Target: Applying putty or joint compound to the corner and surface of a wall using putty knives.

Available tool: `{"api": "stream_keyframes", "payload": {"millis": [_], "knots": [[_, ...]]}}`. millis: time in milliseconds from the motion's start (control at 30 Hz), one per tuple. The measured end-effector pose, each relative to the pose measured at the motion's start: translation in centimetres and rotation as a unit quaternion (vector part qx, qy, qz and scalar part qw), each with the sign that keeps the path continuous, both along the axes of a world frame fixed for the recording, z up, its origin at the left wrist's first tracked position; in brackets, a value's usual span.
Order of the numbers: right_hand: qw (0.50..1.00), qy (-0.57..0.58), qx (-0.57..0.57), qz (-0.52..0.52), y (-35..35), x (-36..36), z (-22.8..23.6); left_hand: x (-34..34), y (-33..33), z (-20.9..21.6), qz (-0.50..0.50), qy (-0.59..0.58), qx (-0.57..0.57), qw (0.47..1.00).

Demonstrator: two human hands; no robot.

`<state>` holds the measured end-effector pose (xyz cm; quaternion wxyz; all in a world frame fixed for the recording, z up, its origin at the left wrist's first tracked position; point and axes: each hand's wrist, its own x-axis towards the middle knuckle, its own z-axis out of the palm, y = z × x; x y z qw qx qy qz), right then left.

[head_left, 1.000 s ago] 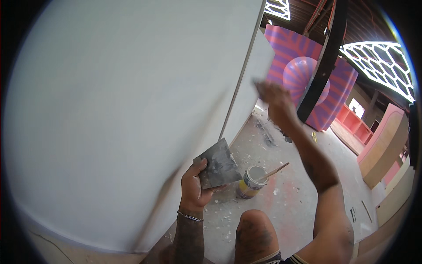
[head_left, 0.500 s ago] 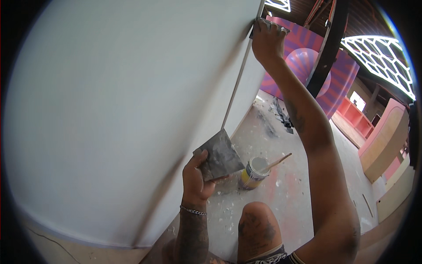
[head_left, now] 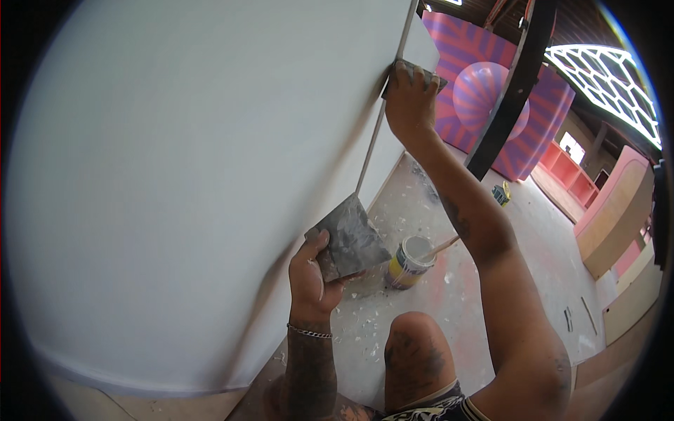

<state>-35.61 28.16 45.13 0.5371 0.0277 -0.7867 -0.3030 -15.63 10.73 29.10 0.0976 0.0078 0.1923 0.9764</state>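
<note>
My left hand (head_left: 311,277) holds a flat, roughly square grey metal plate (head_left: 354,242) smeared with pale putty, the thumb on top and the fingers underneath. Up at the vertical edge of a white wall panel (head_left: 175,189), my right hand (head_left: 412,105) is closed around a dark metal scraper blade (head_left: 437,83). That blade sits across the thin grey edge strip (head_left: 370,151) and touches it. The strip runs down behind the plate's top corner. Most of the scraper is hidden by my fingers.
On the paint-spattered floor (head_left: 449,344) stands an open paint can (head_left: 409,263) with a stick leaning in it, near my knee. A dark post (head_left: 512,98) slants beyond my right arm. Behind are a pink-and-purple striped panel (head_left: 449,49), another small can (head_left: 500,194) and pink shelving (head_left: 572,175).
My right hand has slid the scraper down along the panel's edge, a little nearer to me. The plate in my left hand is tilted slightly differently, and the view has shifted a little.
</note>
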Motion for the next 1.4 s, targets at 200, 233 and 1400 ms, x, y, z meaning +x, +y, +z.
{"api": "stream_keyframes", "payload": {"millis": [200,233,1400], "knots": [[0.986,-0.143,-0.063,0.058,0.4,2.7,-3.4,0.0,0.2,0.1,0.004,-0.015,-0.007,1.0],[0.968,-0.189,-0.114,0.121,0.4,5.0,-3.7,-0.3,0.1,-0.5,0.004,-0.017,-0.008,1.0],[0.997,0.056,-0.039,0.029,0.9,-2.3,18.5,-2.3,3.6,-2.2,-0.031,-0.042,-0.065,0.997]]}}
